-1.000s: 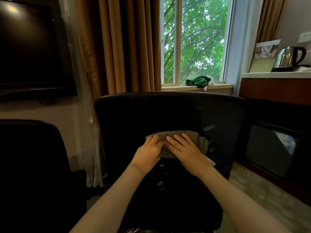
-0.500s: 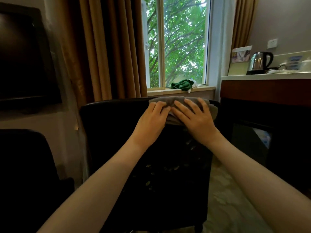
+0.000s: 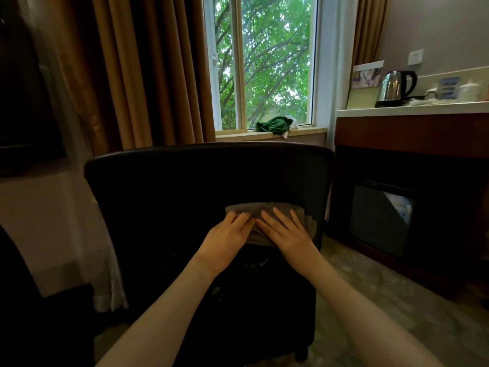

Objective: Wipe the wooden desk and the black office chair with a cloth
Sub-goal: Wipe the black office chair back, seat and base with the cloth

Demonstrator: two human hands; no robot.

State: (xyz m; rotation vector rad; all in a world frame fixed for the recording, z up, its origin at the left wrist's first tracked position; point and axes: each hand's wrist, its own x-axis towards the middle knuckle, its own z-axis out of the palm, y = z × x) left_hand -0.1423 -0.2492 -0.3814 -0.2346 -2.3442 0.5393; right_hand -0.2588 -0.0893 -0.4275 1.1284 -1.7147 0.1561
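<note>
The black office chair (image 3: 164,197) stands in front of me with its tall backrest facing me. A grey cloth (image 3: 267,211) lies flat against the middle of that backrest. My left hand (image 3: 227,239) and my right hand (image 3: 285,234) press side by side on the cloth, fingers straight and spread, pointing up. The lower part of the cloth is hidden under both palms. No wooden desk top shows in this view.
A green cloth (image 3: 274,125) lies on the window sill (image 3: 238,135) behind the chair. A counter (image 3: 412,109) with a steel kettle (image 3: 397,87) stands at the right, a dark cabinet below it. A second dark chair (image 3: 16,300) is at the left edge; curtains hang behind.
Both hands have slid the grey cloth down from the top edge of the backrest to its middle. A second ago they were also at mid height.
</note>
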